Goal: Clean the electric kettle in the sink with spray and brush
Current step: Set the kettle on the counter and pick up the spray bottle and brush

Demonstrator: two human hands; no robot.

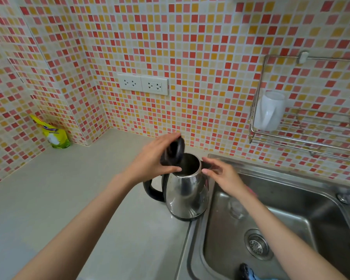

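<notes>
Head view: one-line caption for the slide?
Left hand holds the black lid open on a steel kettle standing on the counter beside the sink; right hand open by its spout.

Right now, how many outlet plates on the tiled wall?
2. The left outlet plate and the right outlet plate sit side by side on the back wall, above the counter. More could be outside this view.

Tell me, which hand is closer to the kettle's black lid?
Left. The left hand holds the raised lid; the right hand is across the open kettle, by its spout.
</notes>
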